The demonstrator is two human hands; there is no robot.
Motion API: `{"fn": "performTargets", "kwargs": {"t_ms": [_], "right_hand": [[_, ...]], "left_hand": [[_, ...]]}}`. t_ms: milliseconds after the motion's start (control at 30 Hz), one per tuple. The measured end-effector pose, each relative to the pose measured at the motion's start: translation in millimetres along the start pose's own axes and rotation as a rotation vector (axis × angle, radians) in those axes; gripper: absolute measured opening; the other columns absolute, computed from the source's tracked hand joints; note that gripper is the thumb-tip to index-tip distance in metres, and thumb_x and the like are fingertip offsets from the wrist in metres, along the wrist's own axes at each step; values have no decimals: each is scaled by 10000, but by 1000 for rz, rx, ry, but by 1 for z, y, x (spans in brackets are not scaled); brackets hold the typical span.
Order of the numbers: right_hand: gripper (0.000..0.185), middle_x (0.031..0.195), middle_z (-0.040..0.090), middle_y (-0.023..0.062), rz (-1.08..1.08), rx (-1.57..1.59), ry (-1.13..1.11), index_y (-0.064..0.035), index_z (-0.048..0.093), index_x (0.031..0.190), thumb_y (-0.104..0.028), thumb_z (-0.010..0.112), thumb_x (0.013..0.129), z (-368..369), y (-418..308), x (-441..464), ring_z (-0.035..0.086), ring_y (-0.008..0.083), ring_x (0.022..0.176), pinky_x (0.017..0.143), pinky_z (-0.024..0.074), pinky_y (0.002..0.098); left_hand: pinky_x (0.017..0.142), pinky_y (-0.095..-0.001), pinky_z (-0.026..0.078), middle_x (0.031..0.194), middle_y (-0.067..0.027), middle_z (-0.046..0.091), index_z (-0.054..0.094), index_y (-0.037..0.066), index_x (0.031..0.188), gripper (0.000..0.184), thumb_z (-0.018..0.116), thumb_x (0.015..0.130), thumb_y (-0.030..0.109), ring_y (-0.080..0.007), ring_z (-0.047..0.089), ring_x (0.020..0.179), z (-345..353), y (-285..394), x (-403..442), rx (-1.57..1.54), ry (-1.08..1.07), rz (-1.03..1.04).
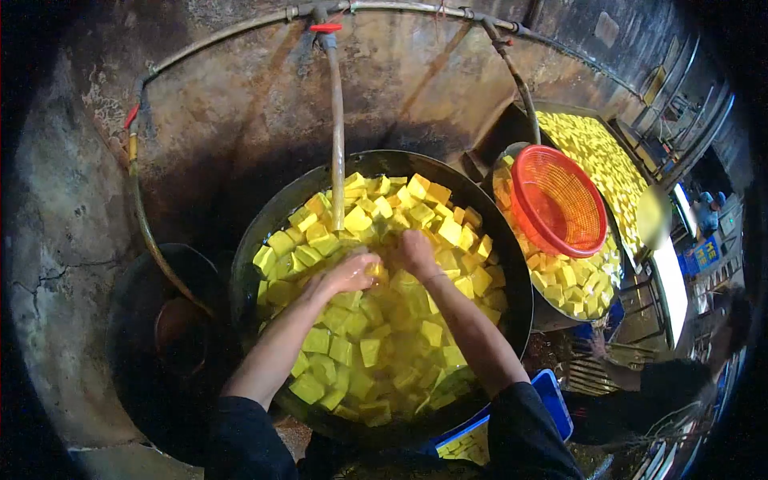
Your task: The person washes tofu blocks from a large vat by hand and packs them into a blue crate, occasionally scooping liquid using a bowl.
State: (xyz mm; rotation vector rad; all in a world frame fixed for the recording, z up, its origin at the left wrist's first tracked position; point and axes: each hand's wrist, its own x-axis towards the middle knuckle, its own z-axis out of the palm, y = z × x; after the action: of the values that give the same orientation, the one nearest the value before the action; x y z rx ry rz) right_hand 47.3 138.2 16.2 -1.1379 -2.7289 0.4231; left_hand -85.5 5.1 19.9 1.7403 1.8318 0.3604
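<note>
A wide dark round vat (524, 308) holds cloudy yellow liquid and many yellow blocks (340, 350), which look like tofu; some float, others lie under the surface. My left hand (352, 270) is over the middle of the vat with its fingers curled, a bit of yellow showing at the fingertips. Close by on the right, my right hand (414, 252) is closed and touches the blocks near the surface. What either hand holds is hidden. Above them a pale hose (338, 136) hangs down into the vat.
A red plastic basket (552, 200) rests on a second vat of yellow blocks (572, 284). Farther back lies a long tray of yellow pieces (592, 152). On the left stands a dark tub (132, 352). Below right is a blue crate (552, 400); another person's dark sleeve (672, 392) shows.
</note>
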Motion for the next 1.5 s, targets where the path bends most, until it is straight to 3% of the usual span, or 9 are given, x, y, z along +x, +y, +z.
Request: {"fn": "performTargets", "kwargs": {"t_ms": [133, 200, 333, 600, 733, 967, 1267, 1333, 1500], "right_hand": [[338, 954, 688, 125, -257, 913, -88, 53, 605, 1051, -97, 671, 755, -20, 54, -7, 660, 220, 846, 766, 508, 311], [293, 995, 669, 113, -72, 1185, -227, 76, 589, 1047, -70, 642, 799, -46, 50, -26, 633, 156, 879, 793, 494, 284], [322, 861, 678, 61, -68, 1272, -232, 35, 606, 1039, -197, 661, 822, -81, 14, -64, 606, 121, 798, 710, 461, 232], [332, 987, 637, 91, -126, 885, -92, 23, 592, 1021, -256, 623, 843, -94, -30, -68, 585, 142, 879, 753, 468, 290], [370, 1096, 609, 179, -281, 279, 104, 0, 590, 1063, -307, 587, 857, -53, -25, -58, 588, 310, 995, 838, 459, 374], [446, 960, 617, 237, -88, 80, -13, -26, 581, 1127, -331, 628, 806, -65, -7, -113, 581, 382, 954, 843, 456, 431], [393, 796, 649, 226, -157, 69, 99, -18, 626, 960, -335, 685, 734, -1, 43, -95, 640, 374, 776, 717, 516, 446], [440, 831, 655, 211, 138, 504, -157, -26, 648, 918, -406, 715, 707, -36, -20, -80, 632, 382, 788, 718, 515, 442], [530, 852, 658, 192, -109, 10, -30, -31, 663, 906, -491, 732, 650, 34, -87, -59, 636, 355, 822, 749, 503, 431]], "left_hand": [[1003, -487, 387, 1236, -144, 511, 534, 123, 1165, 396, 626, 782, 88, -289, 492, 1152, 0, -7, -11, -365, 192, 20], [948, -452, 436, 1183, -98, 534, 547, 101, 1116, 344, 621, 790, 183, -268, 522, 1079, 8, -13, -4, -1078, 254, -82], [777, -408, 504, 1023, -82, 599, 571, 112, 1045, 297, 545, 832, 317, -200, 588, 913, 41, 3, 20, -1869, 422, -68], [779, -342, 492, 881, -54, 634, 611, 84, 921, 261, 485, 870, 307, -209, 608, 851, 66, 65, 41, -2031, 794, -55], [796, -327, 487, 913, -64, 642, 619, 85, 884, 284, 469, 867, 325, -221, 610, 860, 55, 79, 38, -2676, 455, 126], [812, -513, 425, 994, -96, 597, 582, 97, 979, 397, 369, 848, 405, -287, 532, 948, 4, 78, 0, -2636, 742, 22], [811, -534, 433, 985, -124, 608, 595, 76, 938, 331, 412, 843, 336, -335, 542, 937, -36, 9, -20, -2415, 901, 65], [825, -541, 426, 987, -109, 611, 596, 88, 939, 324, 424, 838, 343, -323, 540, 955, -38, 12, -29, -2406, 953, 59], [863, -553, 412, 993, -80, 620, 596, 108, 949, 306, 443, 836, 348, -294, 540, 981, -33, 6, -41, -2420, 918, 141]]}}
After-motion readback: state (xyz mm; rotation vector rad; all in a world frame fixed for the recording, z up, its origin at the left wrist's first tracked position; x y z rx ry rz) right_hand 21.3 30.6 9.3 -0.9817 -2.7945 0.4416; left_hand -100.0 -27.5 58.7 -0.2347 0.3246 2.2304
